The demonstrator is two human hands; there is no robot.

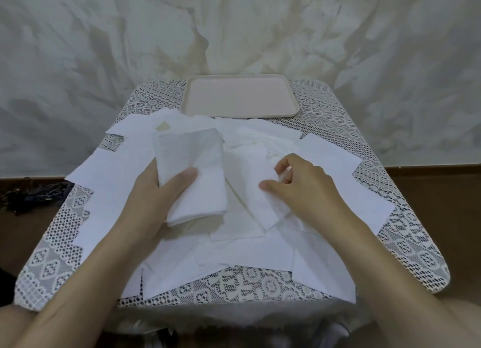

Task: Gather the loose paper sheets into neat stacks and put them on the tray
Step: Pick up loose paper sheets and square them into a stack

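White paper stack (194, 165) gripped by left hand (156, 194); right hand (304, 183) pinches a loose sheet (247, 189).

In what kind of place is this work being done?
Most likely a room at home, set up simply for the task: a lace tablecloth on a small stand, a crumpled white cloth hung as a backdrop, and a pink tray beyond the loose paper sheets.

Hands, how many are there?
2. The left hand grips a small stack of sheets left of centre; the right hand pinches a loose sheet right of centre. None seems hidden.
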